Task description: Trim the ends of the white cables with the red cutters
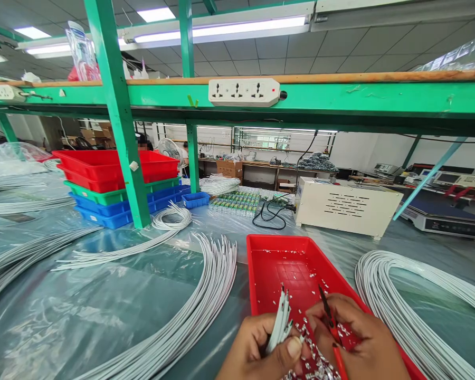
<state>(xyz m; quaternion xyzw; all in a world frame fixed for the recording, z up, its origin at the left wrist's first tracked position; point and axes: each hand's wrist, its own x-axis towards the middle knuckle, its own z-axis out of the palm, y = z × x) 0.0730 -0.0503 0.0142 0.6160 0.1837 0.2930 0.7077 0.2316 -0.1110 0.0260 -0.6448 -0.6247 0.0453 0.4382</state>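
Near the bottom centre, my left hand (pixel 261 348) is closed round a small bunch of white cables (pixel 279 324), whose dark-tipped ends point up. Just to its right, my right hand (pixel 364 338) grips a tool with red handles (pixel 339 361) and dark, pointed jaws, close to one cable end. Both hands are over the near part of a red tray (pixel 287 266), which holds many small silvery and white scraps (pixel 319 367). Whether the jaws touch a cable cannot be made out.
Looped white cable bundles lie left (pixel 217 274) and right (pixel 383 274) of the tray. Behind stand a beige metal box (pixel 346 206), green circuit boards (pixel 235 202), stacked coloured trays (pixel 103 171) and a green upright post (pixel 121 116). A shelf beam (pixel 340 97) crosses above.
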